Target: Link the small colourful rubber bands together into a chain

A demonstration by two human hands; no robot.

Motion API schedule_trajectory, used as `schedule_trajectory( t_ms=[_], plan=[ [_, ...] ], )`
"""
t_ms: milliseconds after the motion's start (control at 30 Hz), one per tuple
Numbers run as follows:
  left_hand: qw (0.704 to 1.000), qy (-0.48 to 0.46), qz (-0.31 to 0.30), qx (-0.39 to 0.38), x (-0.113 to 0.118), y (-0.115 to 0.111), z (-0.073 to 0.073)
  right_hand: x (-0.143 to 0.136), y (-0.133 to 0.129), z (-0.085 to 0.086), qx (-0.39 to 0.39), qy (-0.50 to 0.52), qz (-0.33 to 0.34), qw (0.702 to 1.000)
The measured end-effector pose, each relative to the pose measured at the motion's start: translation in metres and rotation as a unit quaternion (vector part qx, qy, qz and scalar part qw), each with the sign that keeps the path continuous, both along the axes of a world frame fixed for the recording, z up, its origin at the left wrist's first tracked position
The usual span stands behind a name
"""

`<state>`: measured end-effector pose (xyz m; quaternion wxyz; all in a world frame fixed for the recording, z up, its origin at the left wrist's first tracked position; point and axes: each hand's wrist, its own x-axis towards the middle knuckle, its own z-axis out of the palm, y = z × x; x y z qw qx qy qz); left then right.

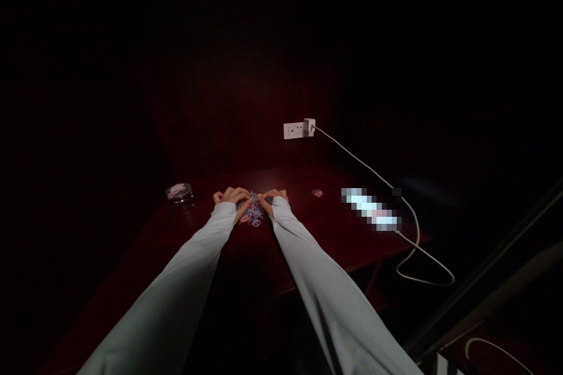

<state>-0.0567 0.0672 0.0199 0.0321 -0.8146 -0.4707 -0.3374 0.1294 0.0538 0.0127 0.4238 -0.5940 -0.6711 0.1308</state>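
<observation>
A pile of small, thin coloured loops that look like elastic hair bands, in purple, pink and orange, lies on the dark red table. My left hand reaches in from the left of the pile, its thumb and fingers closed in a pinch at the pile's far side. From the right, my right hand pinches close to it, with fingertips nearly meeting those of the left. What sits between the fingertips is too small to make out. A little bunch of pink bands lies apart, to the right of my right hand.
A clear lidded jar stands on the table at the left. To the right lies a bright, pixelated device with a white cable running to a charger in the wall socket. Surroundings are very dark.
</observation>
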Motion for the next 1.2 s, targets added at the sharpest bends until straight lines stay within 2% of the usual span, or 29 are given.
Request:
schedule_trajectory(
  t_ms=[800,1200],
  plan=[
    [1.0,-0.011,0.003,-0.009,-0.001,0.001,-0.002,-0.003,-0.002,0.003,-0.004,0.013,-0.002,1.0],
    [1.0,-0.002,0.002,-0.018,0.005,-0.004,0.003,-0.004,-0.011,0.012,-0.008,-0.031,-0.031,0.999]
  ],
)
